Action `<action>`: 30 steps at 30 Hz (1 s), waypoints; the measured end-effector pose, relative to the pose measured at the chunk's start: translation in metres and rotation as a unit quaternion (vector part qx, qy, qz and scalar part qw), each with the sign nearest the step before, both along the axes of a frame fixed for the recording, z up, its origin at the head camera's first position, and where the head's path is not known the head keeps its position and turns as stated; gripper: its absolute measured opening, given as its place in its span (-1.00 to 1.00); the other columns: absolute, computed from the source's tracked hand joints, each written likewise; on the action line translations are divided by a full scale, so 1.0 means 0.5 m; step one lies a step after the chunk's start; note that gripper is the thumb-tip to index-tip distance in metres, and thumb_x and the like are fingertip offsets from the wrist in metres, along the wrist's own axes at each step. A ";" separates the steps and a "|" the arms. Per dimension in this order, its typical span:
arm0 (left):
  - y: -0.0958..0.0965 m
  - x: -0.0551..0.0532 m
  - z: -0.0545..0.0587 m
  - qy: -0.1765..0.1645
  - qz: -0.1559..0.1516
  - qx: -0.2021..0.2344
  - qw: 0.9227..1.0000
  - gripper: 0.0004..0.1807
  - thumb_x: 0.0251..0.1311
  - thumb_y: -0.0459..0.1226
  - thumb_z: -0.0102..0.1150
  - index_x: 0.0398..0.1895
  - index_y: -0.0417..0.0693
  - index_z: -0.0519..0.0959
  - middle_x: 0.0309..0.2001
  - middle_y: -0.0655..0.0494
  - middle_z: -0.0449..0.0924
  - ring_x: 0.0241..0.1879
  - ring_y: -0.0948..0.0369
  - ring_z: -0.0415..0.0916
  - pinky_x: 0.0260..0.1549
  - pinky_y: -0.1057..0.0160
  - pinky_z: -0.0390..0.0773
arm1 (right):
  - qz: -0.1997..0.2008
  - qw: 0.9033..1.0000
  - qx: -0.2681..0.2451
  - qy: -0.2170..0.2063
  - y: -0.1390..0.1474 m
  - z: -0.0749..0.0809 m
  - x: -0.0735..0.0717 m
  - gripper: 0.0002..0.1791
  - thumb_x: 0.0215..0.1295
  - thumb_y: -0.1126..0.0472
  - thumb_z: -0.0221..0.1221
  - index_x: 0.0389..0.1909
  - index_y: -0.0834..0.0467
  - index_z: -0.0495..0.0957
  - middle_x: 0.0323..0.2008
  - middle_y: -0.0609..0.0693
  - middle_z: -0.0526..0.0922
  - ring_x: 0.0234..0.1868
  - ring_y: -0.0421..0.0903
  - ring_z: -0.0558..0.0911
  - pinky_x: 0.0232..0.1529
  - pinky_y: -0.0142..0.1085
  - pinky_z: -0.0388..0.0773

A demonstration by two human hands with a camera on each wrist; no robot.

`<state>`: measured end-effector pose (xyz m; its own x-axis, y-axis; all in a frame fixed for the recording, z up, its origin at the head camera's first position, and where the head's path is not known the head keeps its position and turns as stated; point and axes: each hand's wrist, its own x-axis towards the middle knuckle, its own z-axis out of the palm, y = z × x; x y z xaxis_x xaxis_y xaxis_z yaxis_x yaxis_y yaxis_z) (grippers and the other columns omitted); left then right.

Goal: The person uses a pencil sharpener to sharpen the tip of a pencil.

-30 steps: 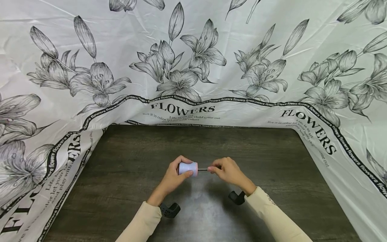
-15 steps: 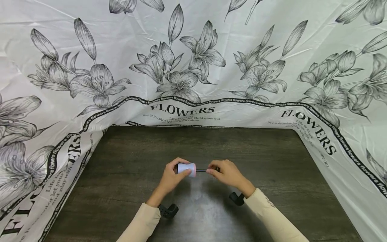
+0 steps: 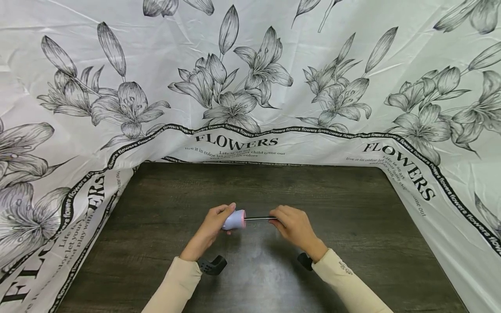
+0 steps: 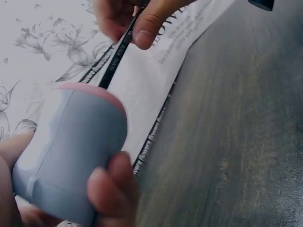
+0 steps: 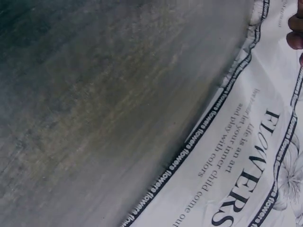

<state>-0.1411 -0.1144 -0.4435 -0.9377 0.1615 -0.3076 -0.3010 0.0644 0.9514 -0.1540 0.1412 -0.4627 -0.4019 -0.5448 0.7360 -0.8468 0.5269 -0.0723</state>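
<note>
My left hand (image 3: 209, 225) grips a lavender, waisted pencil sharpener (image 3: 234, 220) with a pink end, held in the air above the table. In the left wrist view the fingers curl round the sharpener's body (image 4: 83, 142). A slim black pencil (image 3: 260, 218) with small printing runs from the pink end toward the right. My right hand (image 3: 294, 225) pinches the pencil's other end between thumb and fingers. The pencil's tip is hidden at the sharpener. Only a few fingertips (image 5: 295, 38) show at the right wrist view's edge.
The dark wood-grain table (image 3: 250, 187) lies under both hands. White flower-printed cloth (image 3: 250, 87) surrounds its back and sides. A black device sits below each wrist, one at the left wrist (image 3: 212, 265) and one at the right wrist (image 3: 304, 261).
My left hand has moved left with the sharpener and turned, its thumb now on the upper side. More of the pencil shows between the hands. The right hand stays nearly in place, its fingers shifted.
</note>
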 end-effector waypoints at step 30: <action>0.031 0.021 -0.011 0.116 -0.042 0.102 0.987 -0.59 0.11 -0.43 0.28 0.00 -0.48 0.43 -0.15 -0.04 0.43 -0.27 0.20 0.43 -0.32 0.33 0.53 | -0.003 0.939 -0.066 -0.336 -0.005 0.020 0.021 -0.88 0.21 0.19 0.27 -0.44 0.13 0.71 -0.74 -0.14 0.53 -0.81 -0.44 0.20 -0.73 -0.53 0.18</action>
<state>-0.1307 -0.0988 -0.4489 -0.9599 0.2774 -0.0397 -0.0754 -0.1194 0.9900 -0.1435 0.1385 -0.4528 -0.8030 -0.4633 0.3748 -0.5831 0.4810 -0.6547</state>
